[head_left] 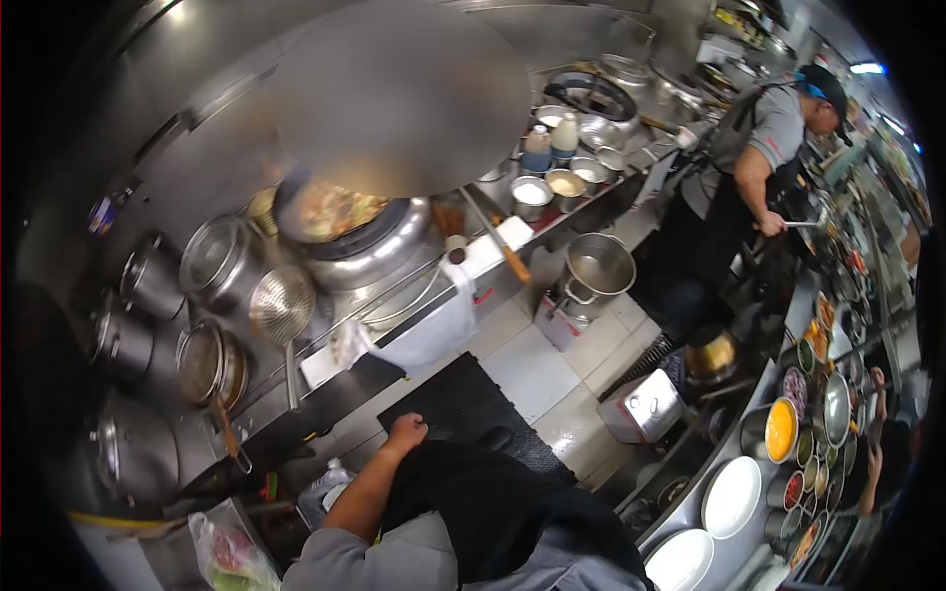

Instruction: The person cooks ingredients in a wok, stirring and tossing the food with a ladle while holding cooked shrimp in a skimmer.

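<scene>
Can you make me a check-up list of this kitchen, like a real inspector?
Surface: steel counter; white towel over its edge.
Job's things: wok with food, partly hidden.
Clutter: skimmer, strainers and pots left of the wok.
Hands: left hand shows against the black mat, grip unclear; right hand not seen.
Cables: nothing seen for certain.
Surroundings: tiled floor; another person nearby, holding a handle.

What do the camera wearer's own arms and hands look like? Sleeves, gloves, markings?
Left hand: no glove visible, forearm bare below a short, plain grey sleeve. No cables or markings that I can make out. What looks like a black apron covers the front. Right hand isn't in view.
</scene>
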Motion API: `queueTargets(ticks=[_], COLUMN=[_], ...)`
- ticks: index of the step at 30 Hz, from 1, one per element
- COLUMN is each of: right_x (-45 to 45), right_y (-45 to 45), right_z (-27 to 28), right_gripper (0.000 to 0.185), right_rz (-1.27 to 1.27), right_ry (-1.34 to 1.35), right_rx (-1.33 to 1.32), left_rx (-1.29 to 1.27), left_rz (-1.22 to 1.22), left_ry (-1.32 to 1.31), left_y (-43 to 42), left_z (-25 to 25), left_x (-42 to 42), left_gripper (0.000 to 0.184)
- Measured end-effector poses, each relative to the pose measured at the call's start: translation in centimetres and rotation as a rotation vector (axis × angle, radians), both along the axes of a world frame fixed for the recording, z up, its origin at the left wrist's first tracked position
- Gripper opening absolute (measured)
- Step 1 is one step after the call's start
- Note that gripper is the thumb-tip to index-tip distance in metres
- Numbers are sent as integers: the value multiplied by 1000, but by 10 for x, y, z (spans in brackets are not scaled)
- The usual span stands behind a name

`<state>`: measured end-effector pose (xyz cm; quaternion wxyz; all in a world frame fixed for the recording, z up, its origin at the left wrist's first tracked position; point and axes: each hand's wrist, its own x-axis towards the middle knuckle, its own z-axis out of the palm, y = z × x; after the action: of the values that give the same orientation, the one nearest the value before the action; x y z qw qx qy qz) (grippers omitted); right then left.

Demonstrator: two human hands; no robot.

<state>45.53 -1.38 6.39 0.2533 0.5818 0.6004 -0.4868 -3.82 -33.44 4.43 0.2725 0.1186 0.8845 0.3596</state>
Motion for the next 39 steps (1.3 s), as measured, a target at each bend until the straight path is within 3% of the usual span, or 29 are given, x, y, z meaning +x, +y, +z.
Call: queueTargets(ticks=[2, 4, 6, 8, 15, 18, 20, 21, 23, 26, 29, 32, 33, 36, 37, 39], right_x=[-13, -29, -48, -77, -260, -365, -429, -464, -517, -582, -624, -655, -666, -688, -692, -709], right_y=[14, 26, 39, 54, 118, 137, 141, 130, 133, 131, 138, 147, 174, 181, 190, 167], right_z=[-5, -8, -12, -14, -5, 3, 28, 67, 89, 116, 116, 99, 57, 72, 67, 137], right_gripper=[39, 39, 38, 38, 38, 37, 38, 38, 32, 32, 29, 32, 41, 40, 33, 27], right_rz=[82, 167, 261, 358, 664, 732, 763, 717, 714, 673, 825, 967, 1074, 925, 839, 680], right_ry=[1, 4, 11, 36, 282, 494, 645, 600, 749, 738, 659, 568, 566, 412, 577, 571], right_rx=[4, 16, 48, 98, 569, 764, 889, 841, 957, 1011, 973, 919, 946, 731, 603, 480], left_rx=[54, 24, 71, -81, -508, -558, -536, -509, -446, -243, 470, 873, 867, 892, 896, 951], left_rz=[140, 180, 244, 289, 236, 163, 154, 168, 178, 225, 602, 720, 697, 858, 890, 925], left_ry=[91, 413, 619, 585, 395, 326, 297, 318, 333, 307, -67, -404, -384, -423, -372, -379], left_y=[-4, -23, -28, -20, -17, -17, -15, -16, -16, -32, -44, -57, -59, -62, -57, -48], left_z=[73, 85, 127, 182, 175, 162, 163, 154, 146, 134, 125, 145, 158, 164, 169, 179], left_x=[-7, -40, -65, -84, -171, -191, -195, -198, -203, -212, -207, -188, -184, -174, -172, -165], left_gripper=[36, 44, 52, 67, 100, 92, 70, 69, 62, 60, 56, 50, 42, 42, 39, 40])
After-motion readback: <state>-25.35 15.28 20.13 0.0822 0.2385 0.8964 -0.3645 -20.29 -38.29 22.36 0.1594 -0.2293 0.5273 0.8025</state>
